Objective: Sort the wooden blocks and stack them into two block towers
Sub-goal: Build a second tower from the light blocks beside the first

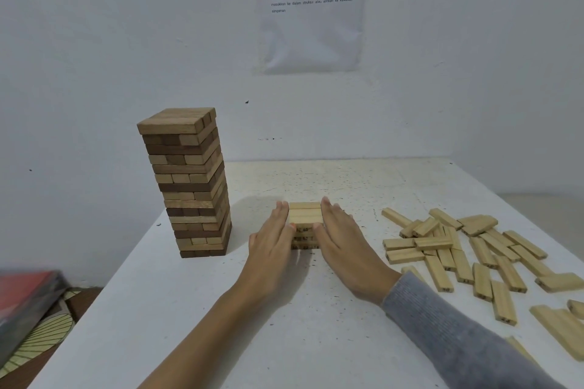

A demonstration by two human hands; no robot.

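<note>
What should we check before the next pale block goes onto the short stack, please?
1. Top layer of the short stack even: ok.
2. Lower layers aligned: cannot tell, the hands cover the sides.
3. Left hand and right hand holding nothing, fingers flat against the stack: ok.
4. Loose pale blocks available on the right of the table: ok.
5. Tall tower upright and apart from the short stack: ok.
</note>
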